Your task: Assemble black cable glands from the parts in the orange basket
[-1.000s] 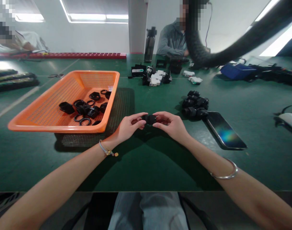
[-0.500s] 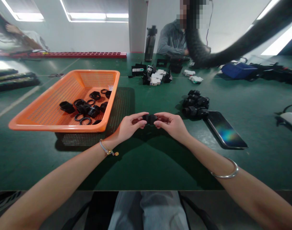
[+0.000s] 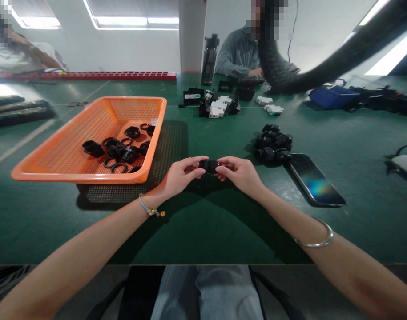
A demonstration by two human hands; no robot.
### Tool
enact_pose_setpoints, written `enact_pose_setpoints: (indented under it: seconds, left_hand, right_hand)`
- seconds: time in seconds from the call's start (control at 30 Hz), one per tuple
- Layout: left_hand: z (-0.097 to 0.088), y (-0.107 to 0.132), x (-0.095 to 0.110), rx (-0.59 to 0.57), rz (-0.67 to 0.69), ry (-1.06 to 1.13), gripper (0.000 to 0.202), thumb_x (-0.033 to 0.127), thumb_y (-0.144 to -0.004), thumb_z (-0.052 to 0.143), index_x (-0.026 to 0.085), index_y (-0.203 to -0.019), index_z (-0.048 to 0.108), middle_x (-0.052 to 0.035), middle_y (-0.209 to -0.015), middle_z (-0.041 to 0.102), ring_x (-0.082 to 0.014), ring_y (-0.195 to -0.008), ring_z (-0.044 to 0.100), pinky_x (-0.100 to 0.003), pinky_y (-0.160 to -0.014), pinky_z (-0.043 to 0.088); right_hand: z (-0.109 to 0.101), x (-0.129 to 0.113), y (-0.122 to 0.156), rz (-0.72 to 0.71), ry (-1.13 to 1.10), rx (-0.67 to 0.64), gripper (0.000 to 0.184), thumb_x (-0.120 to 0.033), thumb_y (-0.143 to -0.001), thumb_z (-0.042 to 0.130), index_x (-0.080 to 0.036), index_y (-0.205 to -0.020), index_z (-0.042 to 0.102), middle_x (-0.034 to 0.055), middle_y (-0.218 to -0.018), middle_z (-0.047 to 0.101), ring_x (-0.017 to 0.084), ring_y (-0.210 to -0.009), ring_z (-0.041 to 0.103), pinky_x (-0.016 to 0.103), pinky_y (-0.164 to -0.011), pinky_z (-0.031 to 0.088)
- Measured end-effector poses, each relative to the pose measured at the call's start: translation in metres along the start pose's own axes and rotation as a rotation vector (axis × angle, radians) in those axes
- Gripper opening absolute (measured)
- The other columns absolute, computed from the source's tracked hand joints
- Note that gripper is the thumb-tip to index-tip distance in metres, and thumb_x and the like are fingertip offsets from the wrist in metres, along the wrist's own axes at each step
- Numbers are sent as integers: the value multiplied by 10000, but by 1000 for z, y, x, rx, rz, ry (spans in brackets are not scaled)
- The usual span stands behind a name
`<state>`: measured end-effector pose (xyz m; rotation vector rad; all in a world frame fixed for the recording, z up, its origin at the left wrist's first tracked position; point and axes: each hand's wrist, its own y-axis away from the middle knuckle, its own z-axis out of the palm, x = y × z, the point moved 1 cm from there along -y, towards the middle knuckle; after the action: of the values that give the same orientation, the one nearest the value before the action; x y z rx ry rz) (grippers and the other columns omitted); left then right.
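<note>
Count from my seat: one black fitting (image 3: 209,166) held between my two hands, left hand (image 3: 179,177) and right hand (image 3: 240,174). One orange basket (image 3: 73,146) with roughly a dozen loose black rings and fittings (image 3: 121,146), too tangled for an exact number. One pile of black fittings (image 3: 272,143), count unclear. One phone (image 3: 315,180). One dark bottle (image 3: 210,59).

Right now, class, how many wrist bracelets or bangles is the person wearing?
2. A thin bracelet with a gold charm sits on the left wrist; a plain silver bangle sits on the right forearm. None others show.
</note>
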<state>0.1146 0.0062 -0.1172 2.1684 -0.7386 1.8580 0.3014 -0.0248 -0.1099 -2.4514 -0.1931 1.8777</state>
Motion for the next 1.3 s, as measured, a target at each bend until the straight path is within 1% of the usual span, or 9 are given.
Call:
enact_pose_setpoints:
  seconds: [0.17,0.27,0.43,0.57,0.63,0.97,1.1,1.23,1.3]
  left_hand:
    - [-1,2,1,31,75,-85,358,251,-729,644,187,-1081,669,16,-748,557,-93,-685,525,-217,-680,477]
    - [0,3,2,42,93,-107,349,248,-730,646,191,-1073,667,23,-731,546,-92,-681,508,-212,-669,466]
    - [1,0,0,59,17,25,455,259,-680,694,154,-1114,603,7,-782,606,-98,-699,570,-226,-692,490]
    - [1,-4,-1,57,-73,150,372,307,-684,688,109,-993,625,-39,-838,666,-111,-688,620,-257,-702,522]
    - [1,-4,-1,57,-96,179,360,318,-687,682,101,-970,634,-45,-838,685,-109,-668,627,-265,-700,532]
    - [0,-3,-1,83,-94,145,415,333,-626,721,108,-971,673,-56,-853,725,-155,-734,668,-300,-751,543]
    - [0,-3,-2,97,-81,139,406,323,-614,727,110,-957,680,-55,-840,725,-147,-716,663,-295,-750,539]
    - [0,-3,0,98,-88,137,403,331,-632,713,101,-961,681,-45,-794,717,-124,-656,645,-282,-722,539]
    - [0,-4,0,98,-91,129,401,334,-644,705,98,-968,681,-43,-785,715,-116,-636,637,-278,-713,538]
  right_hand:
    - [0,-4,1,-18,0,-23,424,-554,-663,676,-153,-799,652,30,-625,685,142,-527,635,277,-515,549]
    - [1,-4,0,-7,-10,-24,436,-567,-660,674,-152,-789,649,28,-621,683,142,-529,637,277,-520,553]
    - [2,-3,-1,7,-45,8,454,-568,-642,689,-151,-817,648,30,-642,689,148,-540,647,286,-545,563]
    - [3,-3,-1,-3,-45,44,441,-546,-630,709,-156,-830,653,28,-679,688,153,-557,655,293,-564,568]
    - [4,-4,0,-5,-49,58,429,-524,-622,721,-156,-830,652,26,-688,683,152,-559,653,291,-561,569]
    - [4,-6,1,23,-60,46,389,-472,-620,724,-155,-828,638,17,-676,671,148,-560,645,293,-562,566]
    - [4,-6,1,25,-88,20,362,-460,-635,714,-161,-814,618,11,-663,664,140,-549,635,286,-555,558]
    - [4,-6,1,10,-109,14,343,-390,-679,688,-176,-928,587,-21,-629,645,125,-530,622,270,-546,542]
    - [4,-6,2,-11,-111,3,331,-363,-694,674,-186,-956,576,-32,-618,635,120,-529,617,265,-547,535]
